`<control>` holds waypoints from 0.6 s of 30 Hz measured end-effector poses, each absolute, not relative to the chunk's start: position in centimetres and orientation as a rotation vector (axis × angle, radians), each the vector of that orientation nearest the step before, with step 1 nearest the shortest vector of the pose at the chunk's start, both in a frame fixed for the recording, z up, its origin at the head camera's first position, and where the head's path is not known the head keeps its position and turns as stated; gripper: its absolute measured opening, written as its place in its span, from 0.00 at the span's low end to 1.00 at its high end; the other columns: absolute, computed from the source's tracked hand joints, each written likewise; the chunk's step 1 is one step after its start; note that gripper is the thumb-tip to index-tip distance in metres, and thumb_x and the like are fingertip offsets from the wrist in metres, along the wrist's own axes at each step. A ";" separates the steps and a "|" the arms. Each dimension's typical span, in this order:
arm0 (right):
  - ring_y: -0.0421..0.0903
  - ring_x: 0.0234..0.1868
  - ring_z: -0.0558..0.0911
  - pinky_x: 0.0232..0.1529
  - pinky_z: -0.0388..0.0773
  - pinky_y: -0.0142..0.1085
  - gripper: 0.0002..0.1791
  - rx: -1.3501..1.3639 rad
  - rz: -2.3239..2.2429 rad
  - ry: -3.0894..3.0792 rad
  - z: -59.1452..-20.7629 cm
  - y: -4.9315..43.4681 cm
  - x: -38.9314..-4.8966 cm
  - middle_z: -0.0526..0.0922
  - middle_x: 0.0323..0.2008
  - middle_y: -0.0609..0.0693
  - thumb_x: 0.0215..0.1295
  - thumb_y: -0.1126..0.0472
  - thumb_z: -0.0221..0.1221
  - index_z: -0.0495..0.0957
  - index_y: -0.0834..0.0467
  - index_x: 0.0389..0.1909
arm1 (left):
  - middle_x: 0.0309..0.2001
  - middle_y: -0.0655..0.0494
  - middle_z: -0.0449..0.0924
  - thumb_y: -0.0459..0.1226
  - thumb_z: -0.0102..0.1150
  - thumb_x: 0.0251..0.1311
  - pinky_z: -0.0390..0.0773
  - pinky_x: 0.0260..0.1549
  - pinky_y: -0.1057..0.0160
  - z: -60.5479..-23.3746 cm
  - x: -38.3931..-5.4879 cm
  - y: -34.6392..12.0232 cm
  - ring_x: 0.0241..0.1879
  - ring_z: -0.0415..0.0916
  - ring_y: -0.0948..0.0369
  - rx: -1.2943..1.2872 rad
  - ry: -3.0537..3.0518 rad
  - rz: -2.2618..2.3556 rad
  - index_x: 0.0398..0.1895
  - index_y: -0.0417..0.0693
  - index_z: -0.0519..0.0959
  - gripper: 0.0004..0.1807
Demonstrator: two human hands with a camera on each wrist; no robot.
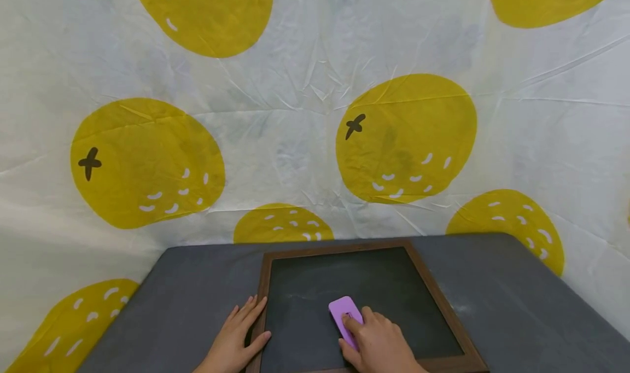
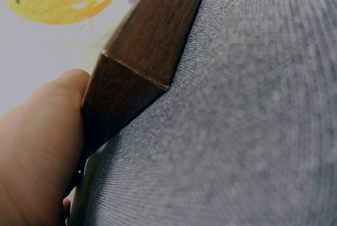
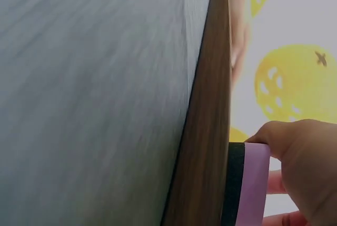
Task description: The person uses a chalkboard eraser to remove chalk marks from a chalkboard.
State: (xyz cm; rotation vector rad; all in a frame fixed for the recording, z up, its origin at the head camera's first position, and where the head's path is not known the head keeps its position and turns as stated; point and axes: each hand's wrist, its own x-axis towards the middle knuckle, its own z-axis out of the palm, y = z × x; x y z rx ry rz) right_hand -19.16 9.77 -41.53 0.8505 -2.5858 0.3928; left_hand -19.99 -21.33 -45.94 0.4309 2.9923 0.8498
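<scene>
A chalkboard (image 1: 364, 274) with a brown wooden frame (image 1: 432, 288) lies flat in front of me. My left hand (image 1: 238, 332) rests at the frame's left side, fingers extended and thumb laid over the edge. In the left wrist view that hand (image 2: 42, 147) sits against the frame's near corner (image 2: 126, 73). My right hand (image 1: 381, 340) grips a purple chalkboard eraser (image 1: 340, 306) over the lower middle of the board. The right wrist view shows the eraser's purple back (image 3: 255, 184) and dark felt (image 3: 234, 184), with the thumb against it.
A dark grey cloth (image 1: 197, 285) covers the table under the board. Pale chalky smudges (image 1: 460, 307) mark the cloth to the right of the frame. Behind the table hangs a white curtain (image 1: 280, 159) printed with large yellow fruit.
</scene>
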 end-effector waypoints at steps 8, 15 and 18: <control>0.38 0.18 0.66 0.13 0.63 0.31 0.16 1.005 0.418 -2.554 -41.3 5.5 -19.2 0.65 0.20 0.44 0.52 0.46 0.60 0.80 0.51 0.37 | 0.64 0.48 0.57 0.60 0.43 0.57 0.47 0.59 0.40 -46.0 -19.8 -21.5 0.63 0.51 0.48 0.435 3.040 0.848 0.66 0.51 0.59 0.37; 0.36 0.19 0.62 0.12 0.58 0.26 0.15 1.138 0.416 -2.468 -41.8 3.2 -20.4 0.64 0.21 0.42 0.56 0.46 0.57 0.80 0.48 0.42 | 0.63 0.48 0.58 0.60 0.44 0.57 0.49 0.59 0.40 -46.2 -20.0 -21.6 0.63 0.53 0.48 0.479 3.069 0.832 0.66 0.52 0.59 0.37; 0.37 0.20 0.64 0.11 0.60 0.26 0.15 1.122 0.383 -2.396 -42.2 2.3 -21.2 0.66 0.21 0.44 0.55 0.48 0.58 0.80 0.49 0.40 | 0.63 0.47 0.58 0.60 0.44 0.58 0.49 0.58 0.40 -46.3 -19.8 -21.6 0.62 0.53 0.48 0.494 3.084 0.819 0.66 0.52 0.59 0.37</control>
